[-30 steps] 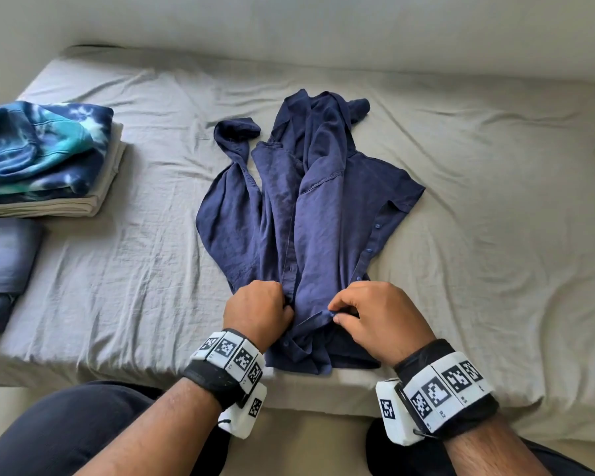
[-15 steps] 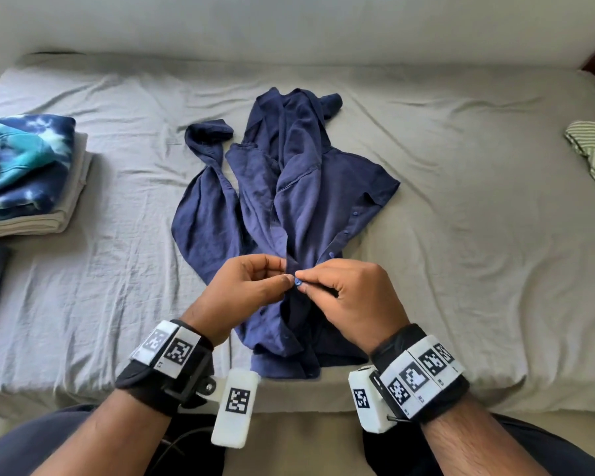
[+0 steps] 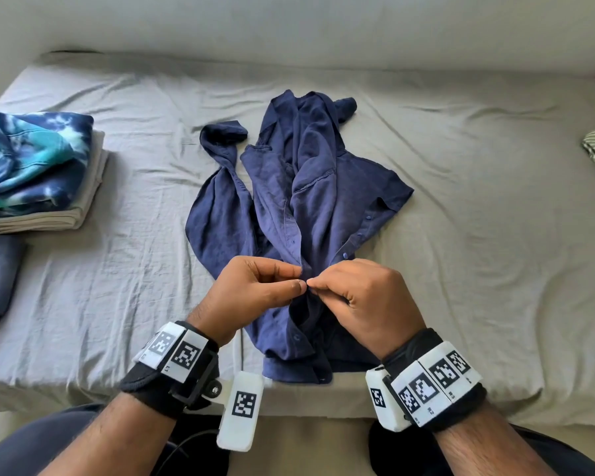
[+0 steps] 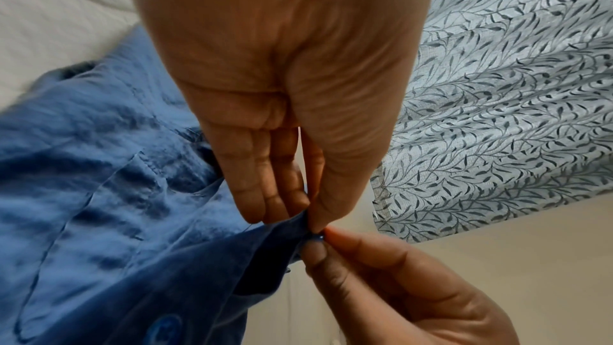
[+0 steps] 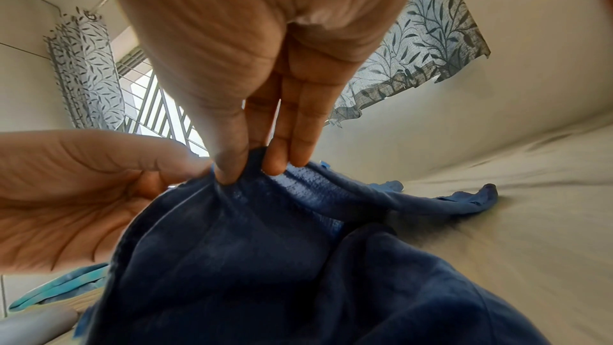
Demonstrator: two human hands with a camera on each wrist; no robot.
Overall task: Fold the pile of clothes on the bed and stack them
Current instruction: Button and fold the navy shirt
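Between pinching hands [image 3: 255, 286], rumpled navy shirt [image 3: 323, 201]

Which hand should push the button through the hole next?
Probably the right hand: its fingertips pinch the button, while the left hand pinches the navy shirt edge beside it.

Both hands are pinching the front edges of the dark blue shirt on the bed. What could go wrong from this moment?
1. The left hand and right hand meet at a small button; each grip is fingertips only, so it may slip.
2. The navy shirt lies bunched, one sleeve twisted; folding now could trap creases.
3. Its hem sits at the bed edge and might slide off.
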